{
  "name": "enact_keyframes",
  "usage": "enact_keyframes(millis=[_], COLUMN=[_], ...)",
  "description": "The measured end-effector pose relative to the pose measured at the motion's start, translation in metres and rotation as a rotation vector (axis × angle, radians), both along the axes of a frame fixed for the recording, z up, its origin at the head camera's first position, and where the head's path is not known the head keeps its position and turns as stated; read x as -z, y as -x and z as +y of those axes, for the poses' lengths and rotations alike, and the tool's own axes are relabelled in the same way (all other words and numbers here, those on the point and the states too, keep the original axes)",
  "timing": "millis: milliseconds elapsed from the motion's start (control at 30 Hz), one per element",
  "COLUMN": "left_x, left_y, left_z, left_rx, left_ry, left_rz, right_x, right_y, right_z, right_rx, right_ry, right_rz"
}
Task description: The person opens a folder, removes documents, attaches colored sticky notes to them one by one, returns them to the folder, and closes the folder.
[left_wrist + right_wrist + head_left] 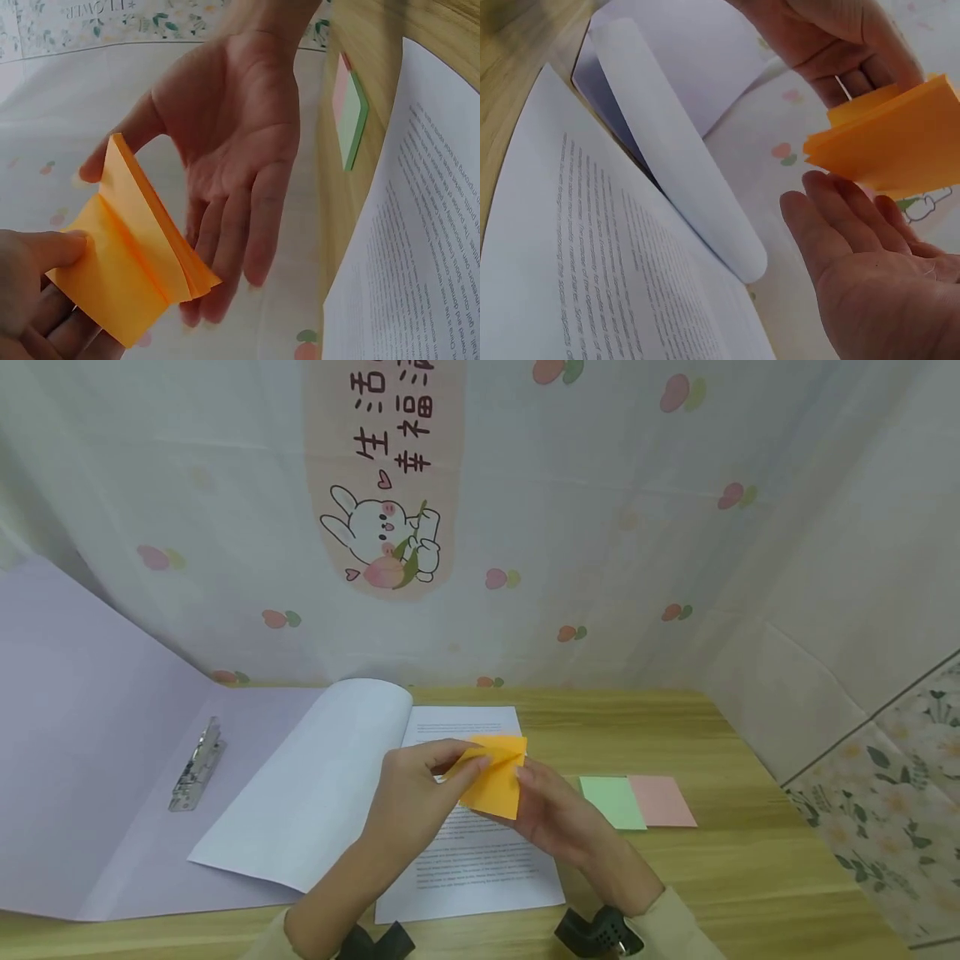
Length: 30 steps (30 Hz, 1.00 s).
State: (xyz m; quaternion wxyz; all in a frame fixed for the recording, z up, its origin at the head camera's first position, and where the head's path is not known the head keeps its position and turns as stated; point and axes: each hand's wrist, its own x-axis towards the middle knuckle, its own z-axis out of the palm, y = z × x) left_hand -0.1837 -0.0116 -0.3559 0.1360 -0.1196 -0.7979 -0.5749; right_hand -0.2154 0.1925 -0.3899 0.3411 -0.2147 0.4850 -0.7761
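Observation:
A pad of orange sticky notes (497,789) is held up over the printed sheets (480,868). My left hand (408,793) pinches it between thumb and fingers. In the left wrist view, the pad (112,277) is spread apart, with one part folded back from the rest. My right hand (562,818) is at the pad's right side, thumb at its edge. Its fingers (847,217) extend nearly straight beneath the pad in the right wrist view, palm facing it.
Green sticky notes (613,803) and pink sticky notes (663,802) lie side by side on the wooden table (750,860). On the left, a lilac folder (112,710) stands open with a metal clip (197,768). Turned-back white pages (315,793) curl over it. A patterned curtain (600,527) hangs behind.

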Motion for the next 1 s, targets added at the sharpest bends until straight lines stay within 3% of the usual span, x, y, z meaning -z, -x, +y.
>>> enact_keyframes(millis=[167, 367, 500, 633, 800, 1000], left_x=[-0.002, 0.002, 0.003, 0.003, 0.003, 0.002], left_y=[0.000, 0.001, 0.002, 0.003, 0.005, 0.005], left_z=[-0.002, -0.003, -0.003, -0.004, -0.005, -0.004], left_rx=[0.021, -0.016, -0.044, -0.085, -0.098, -0.085], left_ry=[-0.007, 0.076, 0.131, 0.198, 0.238, 0.262], left_rz=[-0.009, 0.014, 0.051, 0.084, 0.061, 0.035], right_x=[0.001, -0.003, -0.007, -0.009, -0.010, -0.009], right_y=[0.003, 0.001, -0.003, -0.005, -0.006, -0.005], right_z=[0.003, -0.005, -0.012, -0.014, -0.016, -0.016], right_rx=[0.047, 0.265, 0.352, 0.399, 0.471, 0.439], right_ry=[-0.127, -0.458, -0.588, -0.616, -0.608, -0.583], right_rz=[0.105, 0.228, 0.313, 0.310, 0.276, 0.232])
